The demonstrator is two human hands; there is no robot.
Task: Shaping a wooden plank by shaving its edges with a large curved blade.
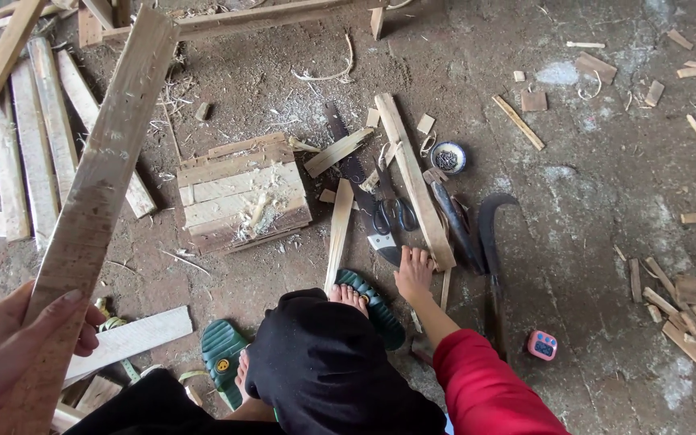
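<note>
My left hand grips the near end of a long rough wooden plank that slants up to the upper left. In a red sleeve, my right hand reaches down to the floor, its fingers on the near end of a wooden slat beside a saw and black-handled scissors. It rests there flat and closes on nothing. My feet in green sandals sit on the dirt floor just below.
A small pallet of nailed boards lies on the floor centre-left. Loose planks are stacked at left. A curved sickle, a small round tin, a pink tape measure and wood scraps lie at right.
</note>
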